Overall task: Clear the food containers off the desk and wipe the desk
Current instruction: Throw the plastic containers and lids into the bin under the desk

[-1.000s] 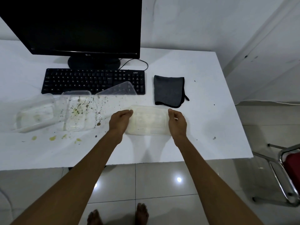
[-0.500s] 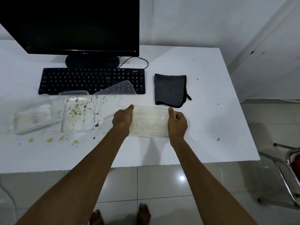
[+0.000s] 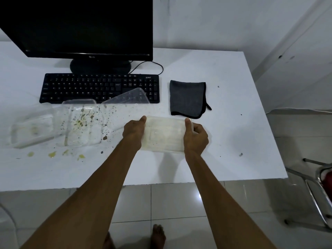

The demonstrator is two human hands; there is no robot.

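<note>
**Container held at both ends above the tabletop**

At the far left of the white tabletop (image 3: 233, 141), an empty clear tub (image 3: 30, 130) is seen lying beside a food-spattered tray (image 3: 80, 124). Yellowish scraps (image 3: 52, 154) are scattered in front of them. A clear lid (image 3: 129, 97) is propped against the keyboard (image 3: 98, 88), with the monitor (image 3: 77, 26) behind.

Near the front centre, a cloudy container (image 3: 164, 134) is gripped at its short ends: the left hand (image 3: 133, 131) is clamped on its left end, the right hand (image 3: 195, 136) on its right end, thumbs on the rim. Compared with a second ago, the container is raised slightly and tilted toward the person, the grip being unchanged. A folded grey cloth (image 3: 187, 98) is left just behind it, untouched.
</note>
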